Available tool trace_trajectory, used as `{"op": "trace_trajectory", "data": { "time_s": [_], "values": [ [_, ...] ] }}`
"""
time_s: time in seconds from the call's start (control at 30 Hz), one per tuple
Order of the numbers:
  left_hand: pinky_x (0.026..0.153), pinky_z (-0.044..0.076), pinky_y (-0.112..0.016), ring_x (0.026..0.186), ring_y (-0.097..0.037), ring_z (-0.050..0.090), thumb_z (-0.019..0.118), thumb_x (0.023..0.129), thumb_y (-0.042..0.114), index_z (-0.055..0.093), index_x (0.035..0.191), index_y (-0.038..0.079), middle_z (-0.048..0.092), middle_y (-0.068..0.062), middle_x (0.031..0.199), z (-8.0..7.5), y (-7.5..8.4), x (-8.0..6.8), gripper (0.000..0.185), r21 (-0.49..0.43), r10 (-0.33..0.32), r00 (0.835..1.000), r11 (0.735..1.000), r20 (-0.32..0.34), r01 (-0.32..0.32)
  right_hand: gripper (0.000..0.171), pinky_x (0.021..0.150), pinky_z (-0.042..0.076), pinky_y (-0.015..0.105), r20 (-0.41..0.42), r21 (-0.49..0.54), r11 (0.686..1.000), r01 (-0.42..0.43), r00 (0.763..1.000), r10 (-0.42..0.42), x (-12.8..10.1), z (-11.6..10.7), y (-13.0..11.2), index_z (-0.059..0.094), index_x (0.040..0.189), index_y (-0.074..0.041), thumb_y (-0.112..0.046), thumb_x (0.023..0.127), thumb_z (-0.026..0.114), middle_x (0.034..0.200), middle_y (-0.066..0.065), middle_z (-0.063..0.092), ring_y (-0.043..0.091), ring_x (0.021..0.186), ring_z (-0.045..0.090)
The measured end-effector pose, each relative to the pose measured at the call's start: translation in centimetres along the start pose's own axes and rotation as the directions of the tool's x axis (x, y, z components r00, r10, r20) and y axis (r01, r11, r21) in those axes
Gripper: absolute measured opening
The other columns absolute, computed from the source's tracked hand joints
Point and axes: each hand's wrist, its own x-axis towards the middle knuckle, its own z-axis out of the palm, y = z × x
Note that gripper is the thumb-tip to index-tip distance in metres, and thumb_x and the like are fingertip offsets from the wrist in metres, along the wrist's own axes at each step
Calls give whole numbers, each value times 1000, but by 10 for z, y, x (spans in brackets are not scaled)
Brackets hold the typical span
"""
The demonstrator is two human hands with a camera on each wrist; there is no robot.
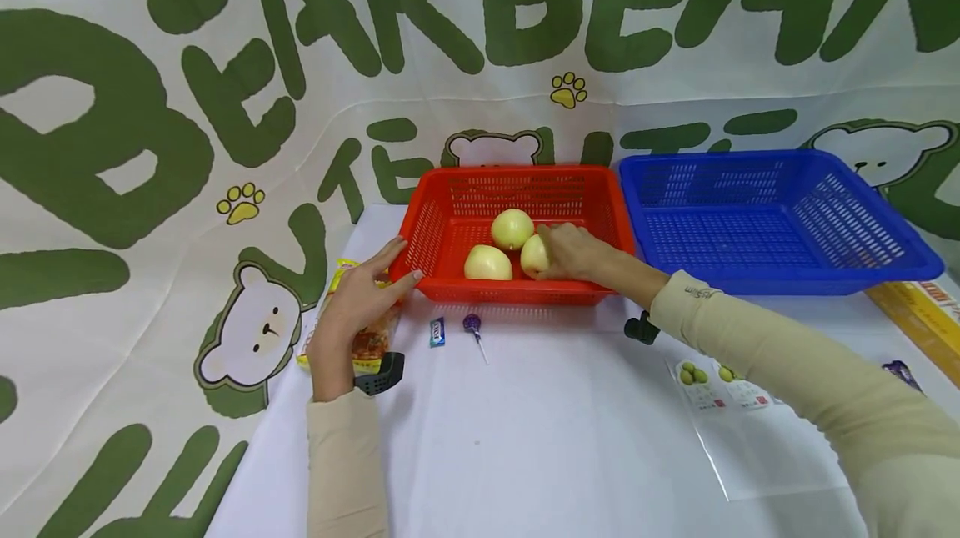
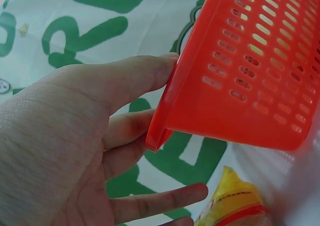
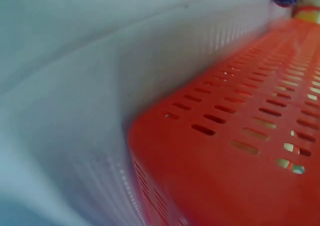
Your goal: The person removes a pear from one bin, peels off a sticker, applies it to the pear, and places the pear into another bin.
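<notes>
Hands — left [image 1: 358, 304] steadies basket [image 1: 442, 229], right [image 1: 573, 252] grips apple [image 1: 532, 256].

Staged tabletop recording set rather than a lived-in room, white-covered table [image 1: 570, 438] as the centre, bear-and-green-lettering cloth backdrop [image 1: 225, 62] draped behind and left of it, red basket [image 1: 450, 225] and blue basket [image 1: 825, 221] at its far edge, printed reference sheet [image 1: 750, 429] near its right side

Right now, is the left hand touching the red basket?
Touching. The left wrist view shows the left hand with its thumb pressed flat against the corner rim of the red basket, no gap between them.
</notes>
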Motion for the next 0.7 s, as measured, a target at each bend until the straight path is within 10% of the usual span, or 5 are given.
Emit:
{"op": "trace_trajectory", "data": {
  "time_s": [0.33, 0.7],
  "values": [
    [83, 57, -46, 125, -32, 51, 54, 90, 69, 28, 157, 37, 27, 8, 162, -1, 1, 1, 79, 1, 25, 1000, 1000, 6, -25, 74, 81, 57, 43, -103, 131, 991, -2, 995, 16, -44, -52, -6, 54, 139, -5, -40, 78, 80, 121, 11, 66, 27, 98, 63],
    [84, 57, -47, 125, -35, 51, 53, 92, 68, 29, 158, 33, 25, 10, 163, 0, -1, 0, 79, -10, 32, 999, 999, 17, -32, 73, 77, 59, 41, -241, 132, 974, 185, 959, -149, -131, -71, -14, 52, 137, -7, -25, 75, 87, 118, 10, 66, 25, 96, 63]
  ]
}}
